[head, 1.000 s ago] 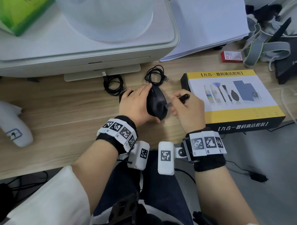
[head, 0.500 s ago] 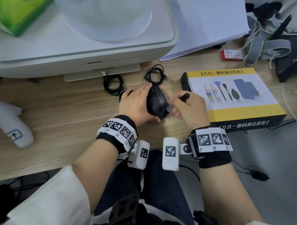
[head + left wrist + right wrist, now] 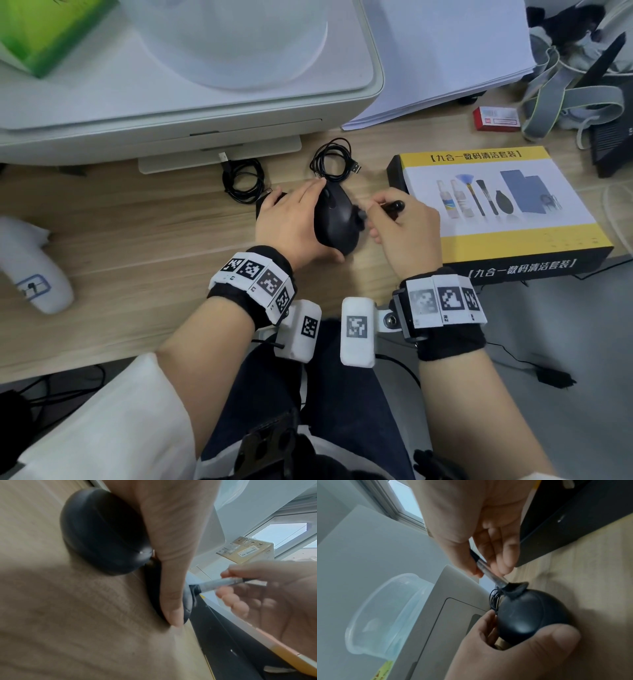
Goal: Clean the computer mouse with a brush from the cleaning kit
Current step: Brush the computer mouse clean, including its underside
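The left hand is gripping the mouse by its sides. The right hand is pinching the brush. The smooth, light shell probably needs steadying.

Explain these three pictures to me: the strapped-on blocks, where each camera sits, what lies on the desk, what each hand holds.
No machine here: a person wears patterned marker bands and a small camera on each wrist, plus one on the head. The big picture looks down from the head; the other two look along each hand. The left hand holds a black computer mouse tilted up on the wooden desk. The right hand pinches a brush, its bristles pressed on the mouse. Nearby lie the yellow cleaning kit box, two coiled cables and a white printer.
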The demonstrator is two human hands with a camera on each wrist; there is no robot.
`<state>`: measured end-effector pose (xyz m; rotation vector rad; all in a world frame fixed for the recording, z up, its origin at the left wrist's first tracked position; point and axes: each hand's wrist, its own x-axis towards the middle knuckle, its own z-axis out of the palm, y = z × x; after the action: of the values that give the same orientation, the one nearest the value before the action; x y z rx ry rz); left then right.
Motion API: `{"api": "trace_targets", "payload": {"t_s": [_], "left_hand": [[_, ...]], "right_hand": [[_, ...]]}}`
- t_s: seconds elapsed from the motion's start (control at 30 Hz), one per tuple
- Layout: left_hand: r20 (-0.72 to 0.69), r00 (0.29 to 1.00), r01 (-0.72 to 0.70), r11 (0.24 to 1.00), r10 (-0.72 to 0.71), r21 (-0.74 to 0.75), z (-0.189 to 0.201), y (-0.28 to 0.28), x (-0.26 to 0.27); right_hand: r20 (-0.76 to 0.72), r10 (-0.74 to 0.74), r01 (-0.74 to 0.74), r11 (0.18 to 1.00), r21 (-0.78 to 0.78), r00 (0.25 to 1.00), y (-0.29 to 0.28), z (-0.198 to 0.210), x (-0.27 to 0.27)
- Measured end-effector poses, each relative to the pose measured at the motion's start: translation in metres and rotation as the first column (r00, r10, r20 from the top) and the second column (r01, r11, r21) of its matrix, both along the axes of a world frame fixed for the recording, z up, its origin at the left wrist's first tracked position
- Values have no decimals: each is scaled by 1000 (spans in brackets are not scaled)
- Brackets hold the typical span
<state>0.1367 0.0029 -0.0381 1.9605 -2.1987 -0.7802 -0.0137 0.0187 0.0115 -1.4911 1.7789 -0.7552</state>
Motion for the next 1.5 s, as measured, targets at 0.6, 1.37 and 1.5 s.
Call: {"api": "trace_targets", "payload": {"t_s": [0.6, 1.37, 1.5], "left_hand": [[-4, 1000, -4, 1000, 4, -5, -1, 1, 0], [12, 1000, 9, 1000, -9, -7, -4, -2, 0], [3, 1000, -14, 1000, 14, -5, -3, -2, -1]], "right_hand": [[-7, -2, 2, 998, 59, 1000, -8, -2, 3], [-100, 70, -72, 997, -21, 993, -7, 4, 17], [-5, 87, -87, 994, 67, 996, -6, 7, 16]]}}
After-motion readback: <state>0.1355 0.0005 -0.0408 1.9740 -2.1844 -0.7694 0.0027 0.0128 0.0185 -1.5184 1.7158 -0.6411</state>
